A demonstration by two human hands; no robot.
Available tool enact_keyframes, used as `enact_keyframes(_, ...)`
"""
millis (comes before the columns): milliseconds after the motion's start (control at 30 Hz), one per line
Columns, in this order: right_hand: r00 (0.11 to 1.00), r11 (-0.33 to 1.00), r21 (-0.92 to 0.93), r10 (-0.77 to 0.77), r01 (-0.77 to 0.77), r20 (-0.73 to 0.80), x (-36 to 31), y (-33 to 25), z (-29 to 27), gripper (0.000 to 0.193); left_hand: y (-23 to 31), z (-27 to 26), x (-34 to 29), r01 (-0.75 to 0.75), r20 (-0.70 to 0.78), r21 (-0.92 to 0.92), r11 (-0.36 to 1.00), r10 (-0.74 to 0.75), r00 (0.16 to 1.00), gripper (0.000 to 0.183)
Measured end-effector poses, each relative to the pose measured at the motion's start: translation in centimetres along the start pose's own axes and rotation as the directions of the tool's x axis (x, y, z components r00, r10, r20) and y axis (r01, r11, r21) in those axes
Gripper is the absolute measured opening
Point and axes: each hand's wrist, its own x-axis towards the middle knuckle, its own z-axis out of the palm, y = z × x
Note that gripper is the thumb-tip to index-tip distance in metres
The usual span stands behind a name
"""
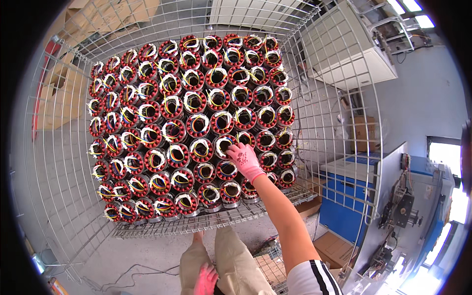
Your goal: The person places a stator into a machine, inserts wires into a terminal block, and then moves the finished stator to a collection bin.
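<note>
My right hand [244,160], in a pink glove with dark print on its back, reaches into a wire cage. Its bent fingers grip the rim of one motor stator [220,148], with the fingertips at the round opening. That stator stands among rows of similar ones. Each is a metal ring with red parts around the top, white binding and loose yellow, blue and red wires. My left hand [205,280], also in pink, is low in front of my beige trousers. Its fingers look loosely apart with nothing visible in them; the lower part is cut off.
Tall wire mesh walls [339,73] surround the stators, with a lower front edge [196,227] near my legs. A blue cabinet [344,201] and a cardboard box [337,248] stand at the right. Cables [132,273] lie on the floor. Large cardboard [59,103] stands beyond the left wall.
</note>
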Motion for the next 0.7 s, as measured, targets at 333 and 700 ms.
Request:
enact_keyframes(333, 0.992, 0.985, 0.137, 0.09, -0.102, 0.09, 1.1, 0.3, 2.0, 0.027, -3.8, 0.3, 4.2, -0.058, -0.054, 0.142, 0.988, 0.066, 0.996, 0.042)
enact_keyframes(700, 0.974, 0.944, 0.318, 0.152, -0.092, -0.17, -3.7, -1.3, -1.1, 0.049, -0.9, 7.3, 0.3, 0.01, 0.046, 0.44, 0.898, -0.033, 0.998, 0.051)
